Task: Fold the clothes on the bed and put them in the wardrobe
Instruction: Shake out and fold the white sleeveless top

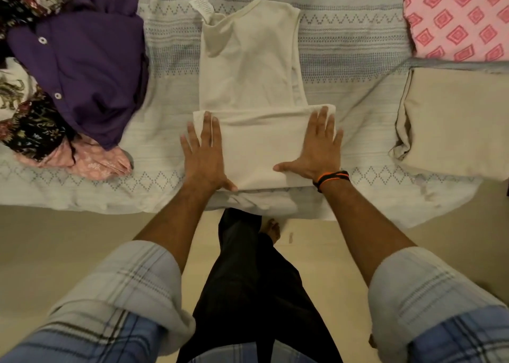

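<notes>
Head view: cream vest (248, 68) lies on the bed (358, 32), long axis running 12 to 6 o'clock, hem end folded up; left hand (203, 153) and right hand (316, 147) press flat, fingers straight and spread, on the fold's 9 and 3 o'clock ends, equally near; unfolded part lies toward 12; wardrobe not visible; clothes pile (68, 73) at 10 o'clock cut off by the frame.
</notes>
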